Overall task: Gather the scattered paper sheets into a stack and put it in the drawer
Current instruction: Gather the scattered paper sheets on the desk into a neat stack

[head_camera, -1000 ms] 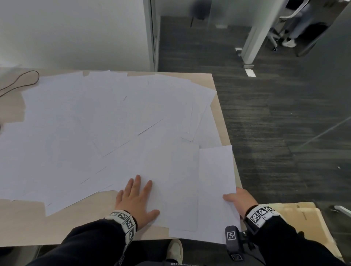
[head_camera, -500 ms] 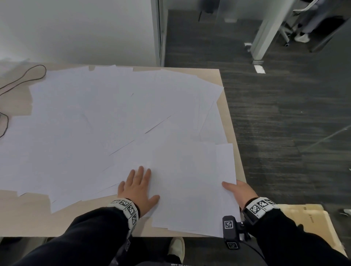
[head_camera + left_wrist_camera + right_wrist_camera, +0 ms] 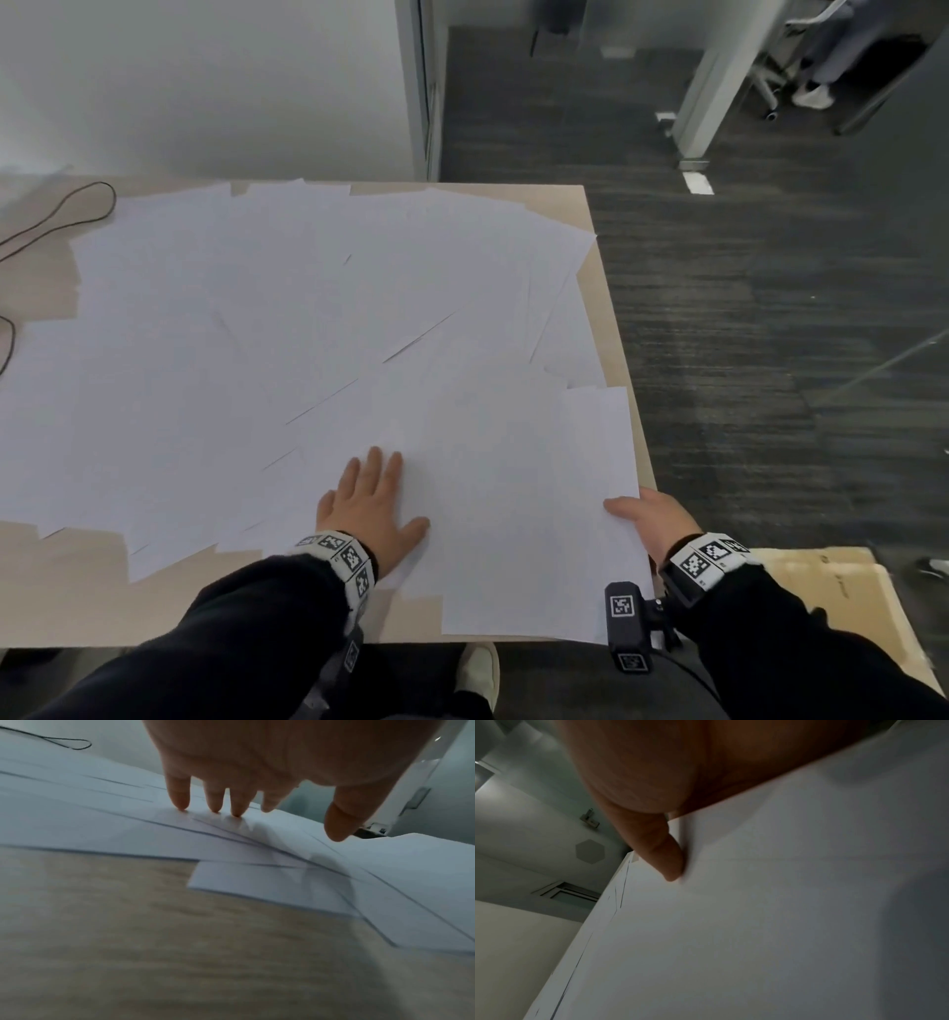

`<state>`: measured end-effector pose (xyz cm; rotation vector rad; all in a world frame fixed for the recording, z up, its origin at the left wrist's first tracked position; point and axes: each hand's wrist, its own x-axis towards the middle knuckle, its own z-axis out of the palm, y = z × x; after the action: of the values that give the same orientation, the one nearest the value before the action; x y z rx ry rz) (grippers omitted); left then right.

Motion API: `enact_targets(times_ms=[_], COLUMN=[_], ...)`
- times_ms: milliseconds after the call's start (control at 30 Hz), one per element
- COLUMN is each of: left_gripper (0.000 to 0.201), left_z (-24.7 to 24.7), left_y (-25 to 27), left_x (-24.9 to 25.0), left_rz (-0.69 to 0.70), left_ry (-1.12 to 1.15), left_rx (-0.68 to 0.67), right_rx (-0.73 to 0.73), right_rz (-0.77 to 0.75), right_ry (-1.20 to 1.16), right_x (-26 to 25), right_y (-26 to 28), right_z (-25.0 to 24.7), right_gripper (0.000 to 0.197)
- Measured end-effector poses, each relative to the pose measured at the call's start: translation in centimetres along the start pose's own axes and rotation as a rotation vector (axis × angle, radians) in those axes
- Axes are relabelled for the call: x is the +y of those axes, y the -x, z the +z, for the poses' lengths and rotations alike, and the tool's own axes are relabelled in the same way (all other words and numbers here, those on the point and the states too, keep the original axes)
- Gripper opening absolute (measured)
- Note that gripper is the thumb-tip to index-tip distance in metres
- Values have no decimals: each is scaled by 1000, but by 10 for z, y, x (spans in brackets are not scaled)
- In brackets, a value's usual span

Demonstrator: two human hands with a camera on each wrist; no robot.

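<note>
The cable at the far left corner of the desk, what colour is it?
The cable is black, a thin loop lying on the pale wooden desk; the head view shows it best.

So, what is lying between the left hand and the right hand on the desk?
Only overlapping white paper sheets lie between the left hand and the right hand, as the head view shows.

— What's the bench (image 3: 67, 606) carrying?
— Loose overlapping sheets (image 3: 287, 329) over most of it, bare wood just left of the left hand (image 3: 371, 509).
— Anything else?
— A thin black cable (image 3: 56, 218), far beyond and left of the hands.
</note>
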<state>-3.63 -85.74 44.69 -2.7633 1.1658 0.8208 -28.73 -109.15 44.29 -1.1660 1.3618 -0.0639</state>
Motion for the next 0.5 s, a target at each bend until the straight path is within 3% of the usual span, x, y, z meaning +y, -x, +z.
enact_targets(times_ms=[133, 333, 433, 500], left_gripper=[94, 88, 84, 84], left_z=[12, 15, 9, 7], left_y=[10, 28, 22, 15], left_x=[8, 25, 27, 24], left_rz=[173, 394, 396, 301], left_ry=[-122, -134, -122, -109], left_rx=[-58, -90, -79, -61], right_rx=[-10, -46, -39, -2], right_rz=[48, 29, -16, -59], right_ry=[-92, -52, 52, 160], right_x=[-3, -7, -6, -7], right_y=[0, 1, -1, -2], right_z=[8, 10, 10, 7], right_gripper=[11, 12, 14, 16])
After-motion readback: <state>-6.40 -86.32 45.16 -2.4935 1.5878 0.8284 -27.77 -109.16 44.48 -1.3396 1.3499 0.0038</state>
